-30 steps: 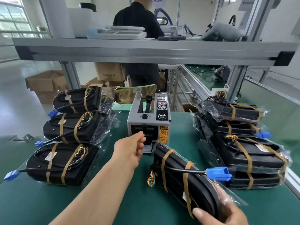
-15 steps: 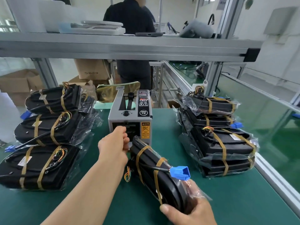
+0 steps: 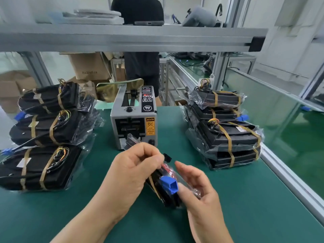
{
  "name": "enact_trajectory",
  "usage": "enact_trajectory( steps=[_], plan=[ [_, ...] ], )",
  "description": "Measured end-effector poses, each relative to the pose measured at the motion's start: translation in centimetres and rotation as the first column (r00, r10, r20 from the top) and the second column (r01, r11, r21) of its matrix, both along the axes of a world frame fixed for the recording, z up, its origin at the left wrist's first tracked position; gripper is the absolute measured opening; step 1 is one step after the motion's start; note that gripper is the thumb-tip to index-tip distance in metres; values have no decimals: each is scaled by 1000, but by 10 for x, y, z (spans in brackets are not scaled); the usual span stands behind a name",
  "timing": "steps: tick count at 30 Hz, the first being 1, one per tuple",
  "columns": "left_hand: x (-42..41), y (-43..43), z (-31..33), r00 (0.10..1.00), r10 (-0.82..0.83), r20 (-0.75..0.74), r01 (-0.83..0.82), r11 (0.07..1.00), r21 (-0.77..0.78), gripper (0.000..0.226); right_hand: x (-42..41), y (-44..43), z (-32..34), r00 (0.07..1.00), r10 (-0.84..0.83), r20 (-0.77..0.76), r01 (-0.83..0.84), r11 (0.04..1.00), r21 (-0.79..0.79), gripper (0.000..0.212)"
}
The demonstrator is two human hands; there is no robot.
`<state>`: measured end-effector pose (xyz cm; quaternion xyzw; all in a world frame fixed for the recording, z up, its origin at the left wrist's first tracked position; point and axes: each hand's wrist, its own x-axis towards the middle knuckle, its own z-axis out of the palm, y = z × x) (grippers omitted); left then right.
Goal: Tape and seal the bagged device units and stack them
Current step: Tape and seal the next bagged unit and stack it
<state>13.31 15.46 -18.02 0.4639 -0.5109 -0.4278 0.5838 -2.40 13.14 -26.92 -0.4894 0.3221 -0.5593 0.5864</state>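
Fingers (image 3: 149, 156) of the left hand (image 3: 129, 174) are pinching probably slippery film on the bagged unit (image 3: 168, 199), right hand (image 3: 198, 190) curling round its rigid-looking body.

Tape dispenser (image 3: 134, 118), yellow label (image 3: 150, 126) apparently reading CAUTION

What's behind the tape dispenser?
A gold sheet sticks out behind the dispenser, and a person stands beyond the table. The dispenser hides part of the sheet.
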Motion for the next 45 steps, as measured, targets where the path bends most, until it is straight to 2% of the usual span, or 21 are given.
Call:
enact_trajectory(
  steps=[4,8,13,17,20,22,27,31,38,45],
  plan=[
    [0,4,-5,1000,10,-4,-10,1000,-19,10,2,8,11,992,-109,65,105,993,57,6],
    [-3,11,-5,998,50,32,-50,999,-18,9,8,10,20,986,-163,46,158,982,100,22],
    [-2,21,-10,931,146,335,-141,989,-38,19,19,12,26,975,-194,104,170,965,202,14],
    [4,31,-13,890,138,434,-158,987,9,13,25,12,29,964,-237,122,205,951,231,23],
    [8,34,-15,895,160,417,-199,979,52,15,27,12,29,964,-243,105,214,949,231,28],
    [6,31,-15,913,185,364,-233,968,93,17,28,13,29,967,-235,101,207,951,229,24],
    [-2,21,-18,946,237,223,-273,951,146,20,28,14,32,966,-229,122,197,953,230,35],
    [-4,18,-24,918,262,298,-307,944,119,18,27,14,32,967,-225,121,191,951,244,17],
    [-6,17,-34,852,346,394,-399,915,58,17,25,14,31,970,-219,102,188,950,251,13],
    [-5,15,-33,858,333,391,-387,919,67,16,24,13,30,970,-218,103,189,952,242,16]
  ],
)
